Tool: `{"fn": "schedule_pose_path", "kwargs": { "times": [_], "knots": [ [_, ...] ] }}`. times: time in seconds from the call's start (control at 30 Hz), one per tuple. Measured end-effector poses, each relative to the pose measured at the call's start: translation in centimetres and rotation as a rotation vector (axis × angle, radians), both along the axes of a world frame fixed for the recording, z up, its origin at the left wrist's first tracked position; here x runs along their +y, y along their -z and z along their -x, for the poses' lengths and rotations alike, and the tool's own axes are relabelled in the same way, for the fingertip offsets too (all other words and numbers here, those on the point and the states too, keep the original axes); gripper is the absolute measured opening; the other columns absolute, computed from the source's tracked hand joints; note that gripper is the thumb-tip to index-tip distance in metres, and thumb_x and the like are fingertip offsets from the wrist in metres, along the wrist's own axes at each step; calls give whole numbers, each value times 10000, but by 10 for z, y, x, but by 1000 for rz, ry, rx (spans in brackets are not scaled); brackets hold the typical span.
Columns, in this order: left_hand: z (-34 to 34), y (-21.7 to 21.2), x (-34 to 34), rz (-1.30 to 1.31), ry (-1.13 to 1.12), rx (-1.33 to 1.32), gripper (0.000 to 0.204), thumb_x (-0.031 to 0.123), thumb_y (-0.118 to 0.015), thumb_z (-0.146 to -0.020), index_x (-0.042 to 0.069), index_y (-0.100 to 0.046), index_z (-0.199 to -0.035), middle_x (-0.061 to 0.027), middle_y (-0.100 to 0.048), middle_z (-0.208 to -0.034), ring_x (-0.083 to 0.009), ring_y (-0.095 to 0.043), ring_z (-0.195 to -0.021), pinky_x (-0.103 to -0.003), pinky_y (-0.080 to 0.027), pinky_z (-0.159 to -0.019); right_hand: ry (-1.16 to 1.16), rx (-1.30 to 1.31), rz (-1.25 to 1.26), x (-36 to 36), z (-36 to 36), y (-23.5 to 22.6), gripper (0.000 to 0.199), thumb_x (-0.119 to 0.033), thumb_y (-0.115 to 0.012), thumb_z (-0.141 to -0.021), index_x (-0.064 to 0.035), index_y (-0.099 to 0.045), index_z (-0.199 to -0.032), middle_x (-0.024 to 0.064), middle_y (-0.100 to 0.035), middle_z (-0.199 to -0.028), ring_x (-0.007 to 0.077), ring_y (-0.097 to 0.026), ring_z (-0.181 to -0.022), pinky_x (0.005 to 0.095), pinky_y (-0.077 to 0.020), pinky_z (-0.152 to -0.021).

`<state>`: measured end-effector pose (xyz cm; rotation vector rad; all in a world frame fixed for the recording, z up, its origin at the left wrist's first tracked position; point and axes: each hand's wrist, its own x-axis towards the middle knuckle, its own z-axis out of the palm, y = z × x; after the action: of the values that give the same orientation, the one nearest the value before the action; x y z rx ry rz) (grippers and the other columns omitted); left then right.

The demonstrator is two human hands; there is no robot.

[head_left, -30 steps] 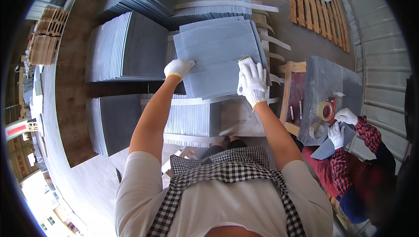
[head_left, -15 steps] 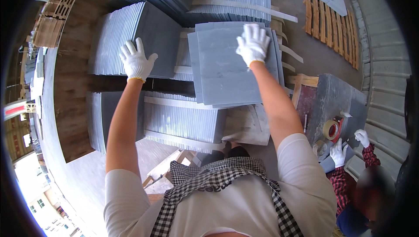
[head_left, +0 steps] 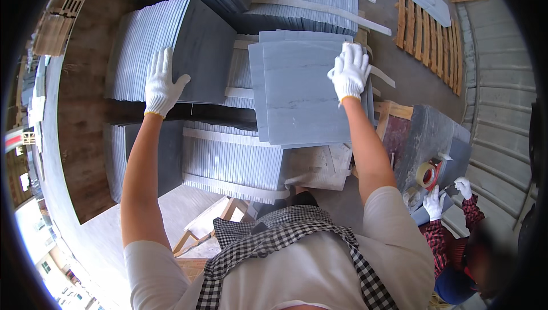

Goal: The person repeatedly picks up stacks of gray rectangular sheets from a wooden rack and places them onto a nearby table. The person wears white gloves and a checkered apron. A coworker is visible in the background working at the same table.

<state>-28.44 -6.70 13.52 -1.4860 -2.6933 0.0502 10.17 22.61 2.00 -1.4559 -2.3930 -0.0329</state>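
Observation:
Both my hands wear white knit gloves. My left hand (head_left: 164,84) lies stretched along the edges of a row of upright grey stone tiles (head_left: 149,42), its thumb spread and nothing in its grip. My right hand (head_left: 349,73) rests flat near the right edge of the top square grey tile (head_left: 302,90), fingers extended. That tile tops a loosely aligned flat pile, with edges of other tiles showing at its left and right. Beneath the pile, much of the strapped tile row is hidden.
More strapped tile rows (head_left: 234,156) stand nearer me and at the far side. A wooden pallet (head_left: 431,42) lies far right. At lower right, a co-worker's gloved hands (head_left: 435,203) are beside a tape roll (head_left: 425,174) on a grey block. Brown board (head_left: 80,122) lies left.
My right hand has slid right to the tile's edge. My left hand has shifted left, its fingers drawn closer together. The co-worker's hands have come closer together.

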Motion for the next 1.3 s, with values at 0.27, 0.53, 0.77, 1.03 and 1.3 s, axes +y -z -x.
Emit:
{"fn": "schedule_pose_path", "kwargs": {
  "times": [0.27, 0.53, 0.77, 1.03, 1.3],
  "knots": [
    [-3, -4, 14, 34, 27, 5, 883, 424, -723, -901, 100, -298, -1604, -151, -285, -1671, -346, -226, -1556, -439, -210, -1273, -253, 131, 86, -39, 143, 4, 433, -379, -611, -937, -168, -568, -1312, 83, -471, -1377, 323, -421, -1293, 549, -302, -1116],
    [1, 0, 3, 51, 22, 15, 874, 421, -709, -908, 98, -293, -1605, -142, -275, -1675, -337, -210, -1561, -451, -207, -1274, -684, 81, 150, -66, 62, -25, 460, -307, -636, -903, -165, -575, -1336, 80, -504, -1317, 298, -471, -1198, 470, -380, -1025],
    [-1, 0, 9, 78, 27, 29, 851, 461, -674, -937, 117, -286, -1611, -132, -258, -1684, -330, -197, -1566, -450, -186, -1280, 83, 49, -92, 21, 1, 20, 441, -377, -570, -948, -177, -560, -1341, 72, -469, -1440, 326, -442, -1296, 508, -341, -1090],
    [-3, -6, 13, 97, -3, 22, 848, 433, -681, -936, 128, -276, -1616, -124, -246, -1690, -323, -197, -1567, -435, -201, -1276, -256, 105, 170, -132, 120, -8, 550, -402, -604, -947, -151, -510, -1426, 148, -412, -1499, 358, -373, -1377, 560, -251, -1183],
    [-2, -1, 12, 81, 9, 22, 855, 445, -678, -933, 132, -272, -1618, -135, -266, -1681, -329, -218, -1560, -438, -223, -1269, -361, 65, 231, -204, 11, -14, 557, -376, -603, -973, -187, -483, -1483, 162, -441, -1499, 387, -399, -1385, 578, -266, -1194]
  ]
}}
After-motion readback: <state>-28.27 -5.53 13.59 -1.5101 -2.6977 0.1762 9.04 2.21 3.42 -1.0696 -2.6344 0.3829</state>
